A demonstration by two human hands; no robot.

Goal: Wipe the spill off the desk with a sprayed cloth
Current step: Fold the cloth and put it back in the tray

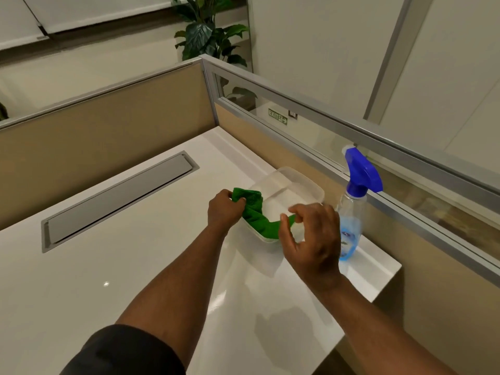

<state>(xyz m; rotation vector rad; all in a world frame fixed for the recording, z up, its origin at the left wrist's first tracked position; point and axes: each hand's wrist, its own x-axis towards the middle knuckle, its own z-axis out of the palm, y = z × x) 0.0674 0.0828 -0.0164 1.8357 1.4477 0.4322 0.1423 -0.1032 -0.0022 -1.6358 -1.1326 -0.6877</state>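
Observation:
A green cloth [257,216] hangs stretched over the near rim of a translucent plastic tray [303,182] on the white desk [135,266]. My left hand [226,209] grips the cloth's left, bunched end. My right hand [311,236] pinches its right corner between thumb and fingers. A clear spray bottle [351,215] with a blue trigger head and blue liquid stands just right of my right hand, near the desk's edge. I cannot make out a spill on the glossy desk.
A grey cable flap [116,201] is set into the desk at the left. Beige partition panels with metal and glass tops [324,131] fence the desk's far and right sides. A potted plant [208,31] stands beyond them. The desk's right edge is near the bottle.

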